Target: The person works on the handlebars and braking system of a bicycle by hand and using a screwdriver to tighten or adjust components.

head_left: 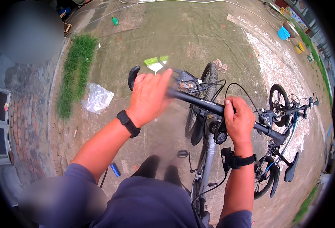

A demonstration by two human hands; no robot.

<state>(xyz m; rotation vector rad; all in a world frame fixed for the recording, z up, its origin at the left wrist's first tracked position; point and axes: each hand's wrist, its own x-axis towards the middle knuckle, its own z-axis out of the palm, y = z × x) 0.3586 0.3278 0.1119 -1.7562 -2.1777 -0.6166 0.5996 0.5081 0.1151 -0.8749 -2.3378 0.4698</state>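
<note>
A grey bicycle stands under me, its black handlebar (201,102) running from upper left to lower right. My left hand (149,95) lies over the bar's left end, fingers spread and blurred, just beside the black grip (133,76) and the brake lever with shifter (185,83). My right hand (238,118) is closed around the bar near the stem (217,129). Both wrists wear black bands. The front wheel (202,99) points away from me, and a pedal (182,153) shows below.
A second bicycle (280,133) with a black saddle stands close on the right. On the concrete ground lie a clear plastic bag (97,98), a green and white broom (155,63), a rag (221,65) and a small blue object (115,170). A grass strip (74,72) borders a brick wall at left.
</note>
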